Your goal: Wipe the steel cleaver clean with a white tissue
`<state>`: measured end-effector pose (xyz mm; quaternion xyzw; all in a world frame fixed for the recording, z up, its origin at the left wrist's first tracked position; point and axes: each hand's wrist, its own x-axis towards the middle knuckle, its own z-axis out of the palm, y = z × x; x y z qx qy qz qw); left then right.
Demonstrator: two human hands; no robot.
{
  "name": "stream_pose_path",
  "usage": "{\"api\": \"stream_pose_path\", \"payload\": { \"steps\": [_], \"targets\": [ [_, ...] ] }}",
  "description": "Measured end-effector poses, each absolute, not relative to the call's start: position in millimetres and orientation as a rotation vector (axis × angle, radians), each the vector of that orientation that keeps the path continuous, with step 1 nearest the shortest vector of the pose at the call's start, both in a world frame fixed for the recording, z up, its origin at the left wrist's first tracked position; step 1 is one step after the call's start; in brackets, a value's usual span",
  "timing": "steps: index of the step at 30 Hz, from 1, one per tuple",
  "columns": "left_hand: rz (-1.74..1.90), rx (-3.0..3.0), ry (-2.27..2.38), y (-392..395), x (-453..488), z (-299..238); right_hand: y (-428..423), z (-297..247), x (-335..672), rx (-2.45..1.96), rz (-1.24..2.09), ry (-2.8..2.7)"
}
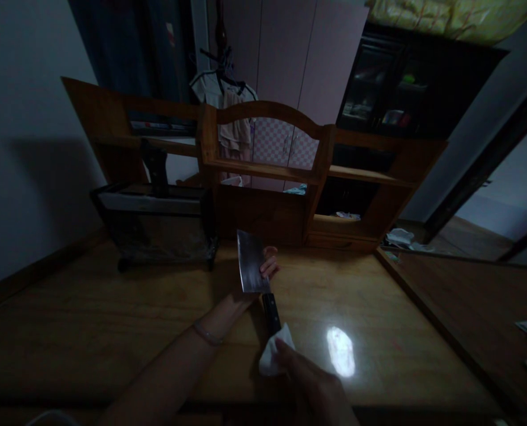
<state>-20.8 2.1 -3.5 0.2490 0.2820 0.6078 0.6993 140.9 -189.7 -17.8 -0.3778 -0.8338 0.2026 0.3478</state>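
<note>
A cleaver (250,263) with a broad steel blade and a black riveted handle is held tilted above the wooden desk. My left hand (269,264) is behind the blade, its fingers closed around the spine; the blade hides the palm. A white tissue (270,358) wraps the butt of the handle. My right hand (310,376) pinches that tissue against the handle end, its thumb on top and its other fingers mostly out of sight.
On the desk (370,319), a dark-framed knife block (157,228) stands at the back left, a black knife handle (157,171) rising from it. A wooden shelf unit (263,216) lines the back edge. Lower right lies a brown surface (476,302) with papers.
</note>
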Motion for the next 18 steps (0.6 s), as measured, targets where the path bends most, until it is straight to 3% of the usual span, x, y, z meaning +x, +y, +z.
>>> {"api": "stream_pose_path", "payload": {
  "steps": [7, 18],
  "targets": [
    [1.265, 0.503, 0.438, -4, -22, 0, -151, 0, 126, -1.162, 0.563, -1.660],
    [1.211, 0.430, 0.197, -3, -29, -5, -155, -29, 99, -1.045, 0.497, -1.788]
  ]
}}
